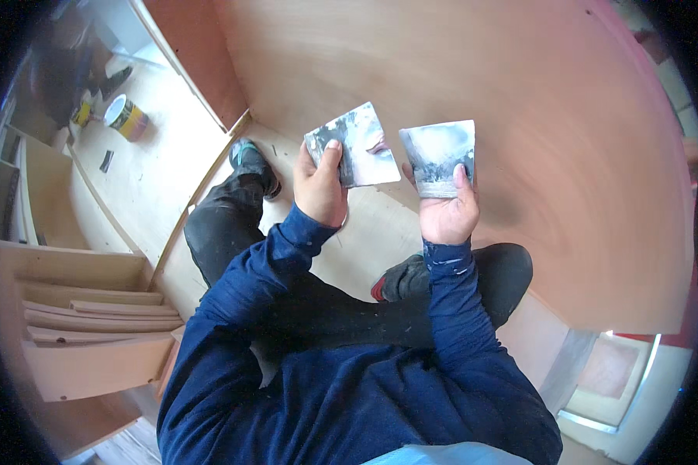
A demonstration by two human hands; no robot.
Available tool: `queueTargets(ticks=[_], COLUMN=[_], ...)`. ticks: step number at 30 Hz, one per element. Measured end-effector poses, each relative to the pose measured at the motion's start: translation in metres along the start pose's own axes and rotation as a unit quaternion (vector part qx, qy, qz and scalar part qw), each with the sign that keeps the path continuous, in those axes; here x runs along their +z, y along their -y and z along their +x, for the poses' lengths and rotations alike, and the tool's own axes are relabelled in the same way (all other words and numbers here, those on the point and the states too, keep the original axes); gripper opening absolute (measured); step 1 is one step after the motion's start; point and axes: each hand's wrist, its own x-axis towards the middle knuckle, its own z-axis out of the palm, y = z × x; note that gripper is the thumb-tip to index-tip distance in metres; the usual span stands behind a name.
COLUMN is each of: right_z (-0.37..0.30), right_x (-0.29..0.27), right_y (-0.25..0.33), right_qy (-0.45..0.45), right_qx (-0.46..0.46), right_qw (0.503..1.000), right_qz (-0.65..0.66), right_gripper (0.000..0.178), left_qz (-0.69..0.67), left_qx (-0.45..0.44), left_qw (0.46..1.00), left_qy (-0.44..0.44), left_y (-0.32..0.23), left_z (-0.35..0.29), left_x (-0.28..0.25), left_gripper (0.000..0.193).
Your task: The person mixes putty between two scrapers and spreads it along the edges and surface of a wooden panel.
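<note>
My left hand (320, 191) is closed around the lower left edge of a flat, smeared metal putty spreader (363, 139), thumb lying on its face. A small pinkish-brown dab sits near that plate's right edge. In my right hand (450, 220) is a second putty spreader (440, 147), gripped at its bottom edge with the thumb in front. Its face is pale at the top, with dark grey smears lower down. The two plates are held up side by side with a narrow gap between them.
A large wooden panel (520, 155) curves across the right. To the left, an open can (126, 116) stands on a pale board (159, 170), near a small dark strip (106, 161). Wooden slats (101, 318) lie in a compartment at lower left. My crossed legs are below my hands.
</note>
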Motion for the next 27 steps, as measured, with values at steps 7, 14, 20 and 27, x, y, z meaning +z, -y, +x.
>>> queueTargets(ticks=[7,14,20,27], right_z=[0.005,-0.017,-0.068,-0.041], right_x=[0.000,-0.035,-0.075,-0.083], right_y=[-0.045,-0.056,-0.046,-0.028], right_qy=[0.015,0.066,0.172,0.148], right_qx=[-0.018,-0.097,-0.121,-0.097], right_qw=[0.999,0.936,0.746,0.881], right_qz=[0.042,-0.333,-0.632,-0.438], right_gripper=[0.041,0.036,0.028,0.040], left_qz=[-0.025,0.070,0.010,0.215], left_qx=[-0.003,0.116,0.094,-0.035], left_qw=[1.000,0.991,0.993,0.976], left_qy=[-0.004,0.004,0.067,0.023], left_y=[0.033,0.052,0.034,-0.022], left_z=[0.002,-0.012,-0.051,-0.043], left_x=[-0.024,-0.030,-0.026,0.000], left_gripper=[0.024,0.018,0.017,0.020])
